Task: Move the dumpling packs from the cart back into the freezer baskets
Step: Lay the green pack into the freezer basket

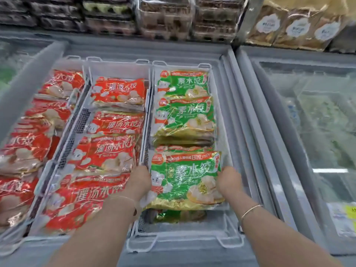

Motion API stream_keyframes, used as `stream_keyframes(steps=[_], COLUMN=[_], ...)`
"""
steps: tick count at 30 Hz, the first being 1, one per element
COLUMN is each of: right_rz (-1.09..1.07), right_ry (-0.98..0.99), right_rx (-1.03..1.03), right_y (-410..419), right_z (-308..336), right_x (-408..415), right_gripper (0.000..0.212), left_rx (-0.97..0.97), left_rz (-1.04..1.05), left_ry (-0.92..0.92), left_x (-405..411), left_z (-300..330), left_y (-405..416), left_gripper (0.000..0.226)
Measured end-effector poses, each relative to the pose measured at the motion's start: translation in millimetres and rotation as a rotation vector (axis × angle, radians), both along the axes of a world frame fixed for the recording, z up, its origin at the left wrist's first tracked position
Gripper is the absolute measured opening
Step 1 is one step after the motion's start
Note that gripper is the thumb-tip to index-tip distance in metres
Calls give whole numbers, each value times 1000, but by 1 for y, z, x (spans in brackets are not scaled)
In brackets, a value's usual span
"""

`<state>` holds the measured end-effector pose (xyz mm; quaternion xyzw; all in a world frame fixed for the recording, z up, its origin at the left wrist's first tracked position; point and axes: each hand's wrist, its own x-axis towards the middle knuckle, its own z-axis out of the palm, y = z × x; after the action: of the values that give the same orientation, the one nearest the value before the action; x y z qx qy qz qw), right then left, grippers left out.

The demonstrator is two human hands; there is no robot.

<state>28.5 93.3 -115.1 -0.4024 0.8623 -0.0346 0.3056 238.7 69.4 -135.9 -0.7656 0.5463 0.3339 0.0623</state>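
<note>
I hold a green dumpling pack (185, 180) flat over the near end of the right freezer basket (223, 214). My left hand (139, 182) grips its left edge and my right hand (229, 180) grips its right edge. Two more green packs (185, 114) lie further back in the same basket, and another green pack peeks out beneath the held one. Red dumpling packs (113, 122) fill the middle basket (81, 120), and more red packs (28, 147) fill the left basket. The cart is out of view.
The open freezer has its sliding lid (256, 120) pushed to the right. A second chest freezer with a closed glass lid (317, 122) stands at the right. Egg cartons (165, 16) and bagged goods (296, 27) sit on shelves behind.
</note>
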Motion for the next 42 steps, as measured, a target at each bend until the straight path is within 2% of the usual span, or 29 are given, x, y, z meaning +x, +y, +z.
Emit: stream_keyframes(steps=[5, 9, 18, 26, 30, 34, 36, 40, 42], right_rz=[111, 78, 65, 70, 71, 34, 4, -57, -97], right_ry=[63, -24, -42, -27, -9, -12, -24, -39, -69], right_rx=[177, 235, 360, 389, 364, 229, 147, -48, -155], right_y=[14, 17, 24, 22, 16, 3, -7, -21, -18], right_z=[-43, -63, -85, -85, -57, -7, 20, 74, 101], right_x=[-1, 3, 9, 7, 8, 3, 0, -16, -32], right_gripper=[27, 31, 30, 31, 30, 20, 8, 23, 16], left_rx=[137, 208, 279, 305, 267, 128, 32, -149, -230], left_rz=[-65, -66, -73, -55, -154, -251, -303, -368, -413], left_ry=[-36, -87, -151, -50, -81, -81, -37, 125, 186], left_x=[-7, -13, -21, -20, -20, -27, -35, -64, -87], left_z=[-54, -78, -96, -95, -67, -13, 17, 80, 109], left_y=[27, 37, 36, 30, 24, -4, -21, -46, -51], left_gripper=[26, 24, 26, 23, 21, 25, 22, 20, 22])
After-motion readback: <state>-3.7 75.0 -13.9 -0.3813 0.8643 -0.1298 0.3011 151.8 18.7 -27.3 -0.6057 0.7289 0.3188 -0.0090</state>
